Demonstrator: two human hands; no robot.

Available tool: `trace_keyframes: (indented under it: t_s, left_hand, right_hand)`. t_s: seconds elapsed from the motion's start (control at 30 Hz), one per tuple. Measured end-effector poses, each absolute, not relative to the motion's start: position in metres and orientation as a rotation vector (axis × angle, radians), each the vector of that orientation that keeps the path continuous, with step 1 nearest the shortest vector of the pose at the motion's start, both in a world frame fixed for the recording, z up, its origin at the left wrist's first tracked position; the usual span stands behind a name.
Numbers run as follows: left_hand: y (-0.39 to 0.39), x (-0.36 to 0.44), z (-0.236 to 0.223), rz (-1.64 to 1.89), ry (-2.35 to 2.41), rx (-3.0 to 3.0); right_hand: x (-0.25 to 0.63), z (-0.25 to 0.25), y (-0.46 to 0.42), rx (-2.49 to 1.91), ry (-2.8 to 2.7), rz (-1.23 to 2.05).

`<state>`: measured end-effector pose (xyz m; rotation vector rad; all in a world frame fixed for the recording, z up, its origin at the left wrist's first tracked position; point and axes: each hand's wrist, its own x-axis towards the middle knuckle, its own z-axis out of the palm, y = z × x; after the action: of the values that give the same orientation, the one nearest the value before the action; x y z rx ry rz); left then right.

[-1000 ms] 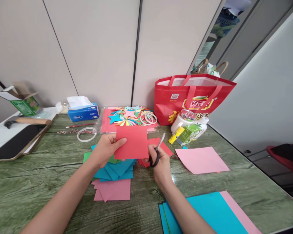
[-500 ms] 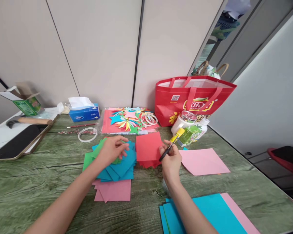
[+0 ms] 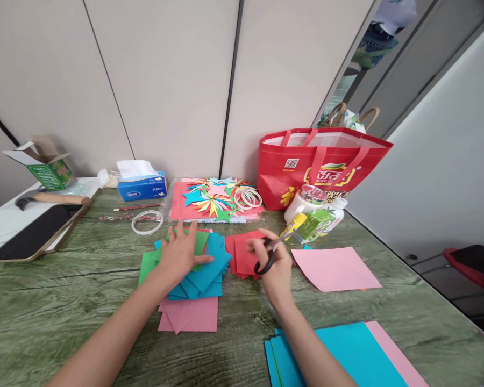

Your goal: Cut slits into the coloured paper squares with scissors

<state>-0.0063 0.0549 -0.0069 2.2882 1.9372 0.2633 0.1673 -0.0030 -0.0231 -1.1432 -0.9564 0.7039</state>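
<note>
My left hand [image 3: 182, 251] is spread over a pile of paper squares, its fingers over the green paper [image 3: 147, 264] and its thumb above the blue paper squares [image 3: 212, 274]. Pink paper squares [image 3: 197, 314] stick out from under the near side of that pile. Black-handled scissors [image 3: 268, 260] are gripped in my right hand [image 3: 277, 269], blades pointing up and to the right. That hand is beside a stack of red paper squares [image 3: 244, 255], and partly covers it.
A yellow glue stick [image 3: 296, 223] and green carton [image 3: 314, 226] stand before the red bag [image 3: 282, 174]. A pink sheet [image 3: 339, 269] and large blue sheets [image 3: 342, 349] lie at right. Behind are folded paper stars [image 3: 212, 204], a tape roll [image 3: 147, 222], a tissue box [image 3: 143, 186] and a hammer [image 3: 60, 199].
A red paper square left my left hand and went onto the red stack. My left hand then moved left over the green and blue pile. The scissors stayed in my right hand.
</note>
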Motion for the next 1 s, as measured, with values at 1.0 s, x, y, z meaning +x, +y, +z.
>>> trace_keyframes:
  t_s: [1.0]
  left_hand:
    - [0.05,-0.004,0.002,0.292,2.01,2.339]
  right_hand:
    - [0.157,-0.037,-0.002,-1.051,-0.949,1.226]
